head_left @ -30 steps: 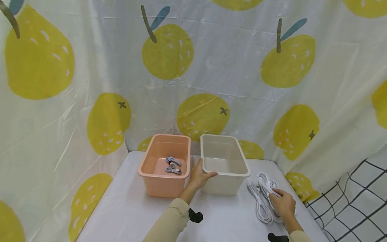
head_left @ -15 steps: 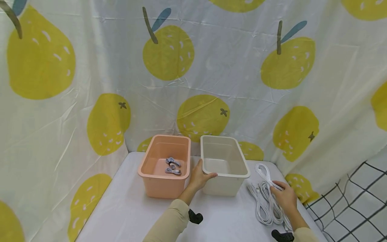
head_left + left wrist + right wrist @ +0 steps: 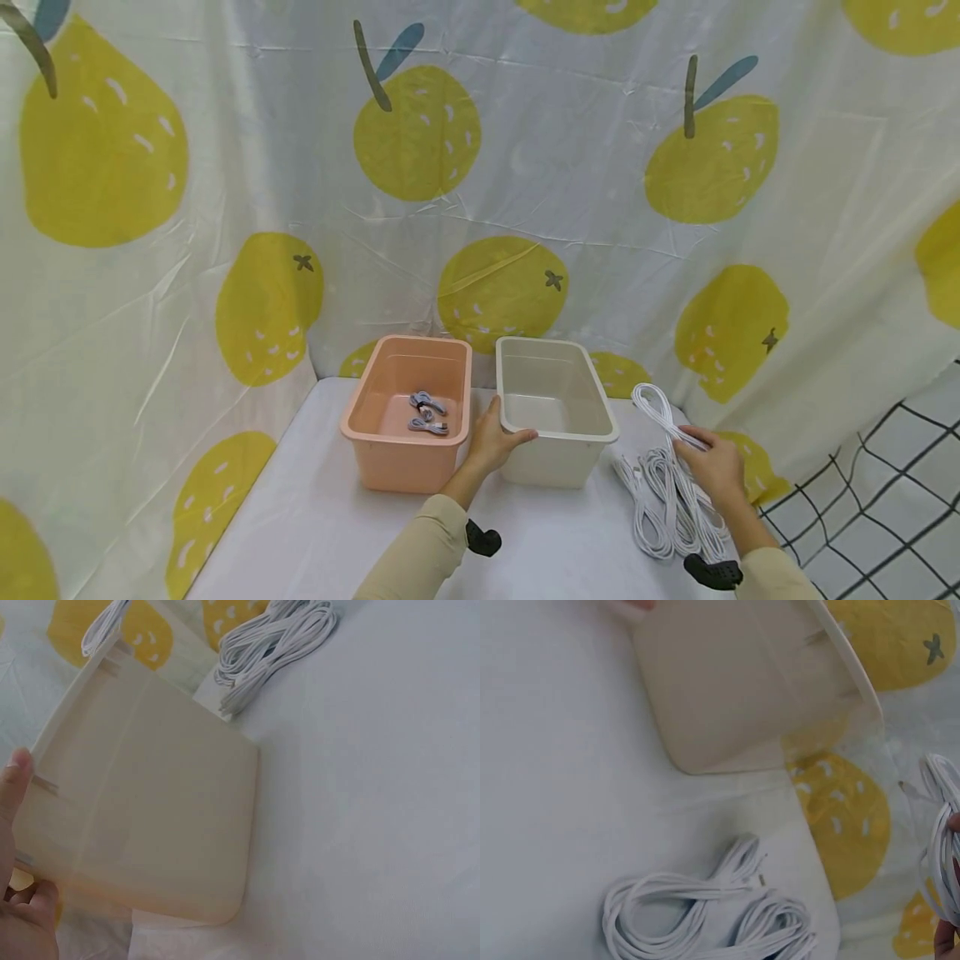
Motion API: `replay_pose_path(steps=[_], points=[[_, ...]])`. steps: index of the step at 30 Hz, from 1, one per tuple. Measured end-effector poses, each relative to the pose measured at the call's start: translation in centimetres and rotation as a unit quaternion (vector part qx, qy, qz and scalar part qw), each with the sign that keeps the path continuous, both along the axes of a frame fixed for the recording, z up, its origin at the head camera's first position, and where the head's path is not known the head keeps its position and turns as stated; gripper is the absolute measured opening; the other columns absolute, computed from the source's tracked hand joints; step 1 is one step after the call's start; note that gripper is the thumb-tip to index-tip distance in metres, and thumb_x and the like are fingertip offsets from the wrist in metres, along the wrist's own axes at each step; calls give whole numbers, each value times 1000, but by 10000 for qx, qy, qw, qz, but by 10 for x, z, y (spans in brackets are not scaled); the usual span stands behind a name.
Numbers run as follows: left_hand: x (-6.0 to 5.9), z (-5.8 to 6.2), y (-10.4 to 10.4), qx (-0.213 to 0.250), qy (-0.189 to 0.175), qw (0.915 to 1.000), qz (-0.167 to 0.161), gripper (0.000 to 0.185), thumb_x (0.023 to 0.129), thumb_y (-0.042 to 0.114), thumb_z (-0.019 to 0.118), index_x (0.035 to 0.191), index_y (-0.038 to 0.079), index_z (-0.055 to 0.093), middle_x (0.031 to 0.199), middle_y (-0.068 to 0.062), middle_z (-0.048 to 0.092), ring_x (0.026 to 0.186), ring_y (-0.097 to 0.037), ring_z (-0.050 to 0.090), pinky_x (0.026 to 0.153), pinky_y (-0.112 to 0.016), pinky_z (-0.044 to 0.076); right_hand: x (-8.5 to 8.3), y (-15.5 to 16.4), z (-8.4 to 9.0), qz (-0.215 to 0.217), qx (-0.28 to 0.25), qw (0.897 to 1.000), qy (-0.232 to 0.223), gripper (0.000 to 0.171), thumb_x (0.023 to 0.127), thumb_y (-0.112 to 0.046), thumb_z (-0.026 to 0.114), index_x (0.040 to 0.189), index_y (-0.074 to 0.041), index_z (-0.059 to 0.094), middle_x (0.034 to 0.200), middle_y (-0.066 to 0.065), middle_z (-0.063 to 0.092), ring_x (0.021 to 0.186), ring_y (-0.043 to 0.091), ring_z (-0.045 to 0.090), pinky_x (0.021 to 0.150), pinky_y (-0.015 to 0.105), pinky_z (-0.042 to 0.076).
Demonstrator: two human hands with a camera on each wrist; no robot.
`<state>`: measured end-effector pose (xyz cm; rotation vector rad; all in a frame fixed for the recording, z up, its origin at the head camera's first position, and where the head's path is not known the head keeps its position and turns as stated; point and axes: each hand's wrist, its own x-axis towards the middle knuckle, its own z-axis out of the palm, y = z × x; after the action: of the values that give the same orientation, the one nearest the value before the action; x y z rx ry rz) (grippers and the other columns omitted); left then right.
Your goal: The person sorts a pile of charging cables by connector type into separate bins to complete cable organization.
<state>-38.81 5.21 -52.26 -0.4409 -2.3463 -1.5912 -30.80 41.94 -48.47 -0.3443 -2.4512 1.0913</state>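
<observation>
**Two hands at the bins: left on the white bin's rim, right lifting a coil of white cable**

Head view. The left hand [image 3: 491, 440] grips the near left corner of the white bin [image 3: 555, 408]: thumb hooked over the rim, fingers against the outer wall. In the left wrist view the same bin [image 3: 142, 825] fills the frame, with a fingertip at its edge. The bin stands toward the far edge of the tabletop [image 3: 315, 517], just beside a pink bin [image 3: 405, 408] on its left; the two walls lie close, and whether they touch cannot be told. Small grey cable bundles [image 3: 427, 412] lie on the pink bin's floor. The white bin appears empty.

The right hand [image 3: 716, 471] pinches a white cable coil [image 3: 660, 412], raised above the tabletop near its right edge. The coil's loop end points up and toward the far edge, its long axis running from the hand toward the white bin's right wall. The bin's opening lies to the left of the lifted coil and slightly farther off, near but apart. The right hand is the nearer one to the cables; the left is well apart from them.

More white cable coils [image 3: 660, 508] lie on the tabletop below the right hand, also seen in the right wrist view [image 3: 712, 915]. A fruit-printed curtain [image 3: 480, 167] backs the scene.
</observation>
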Motion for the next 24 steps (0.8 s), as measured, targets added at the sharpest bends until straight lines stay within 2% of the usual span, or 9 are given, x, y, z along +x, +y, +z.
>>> replay_pose_path(steps=[8,12,16,21,24], points=[[1,0,1,1,26,10000,-5,79,76,29,95,137,1,52,113,-14,66,101,-29,64,87,-45,53,-10,-8,22,271,128,9989,352,41,95,-23,75,126,2,71,131,27,65,120,41,58,82,24,45],[0,2,1,14,-25,10000,-38,80,78,29,94,139,1,51,115,-15,65,103,-31,65,89,-46,53,-18,-20,34,436,78,9974,564,37,93,-19,77,123,1,74,124,24,69,113,32,62,77,14,43],[0,2,2,56,-53,10000,-63,80,78,27,94,140,0,50,116,-17,65,104,-33,65,89,-47,53,-26,-36,45,459,-30,9968,655,35,91,-16,77,121,1,75,122,24,70,111,29,61,78,12,42],[1,3,1,37,-32,10000,-33,79,78,26,94,139,-1,50,113,-16,66,99,-28,64,87,-45,54,-36,-58,51,511,-362,9959,660,36,91,-15,76,123,2,74,126,24,68,114,32,60,80,14,42],[1,1,2,23,-6,10000,-27,78,77,27,95,137,0,51,111,-13,66,97,-26,64,85,-44,54,-44,-68,51,474,-352,9962,647,35,91,-15,77,122,1,75,124,23,69,113,31,61,82,18,43]])
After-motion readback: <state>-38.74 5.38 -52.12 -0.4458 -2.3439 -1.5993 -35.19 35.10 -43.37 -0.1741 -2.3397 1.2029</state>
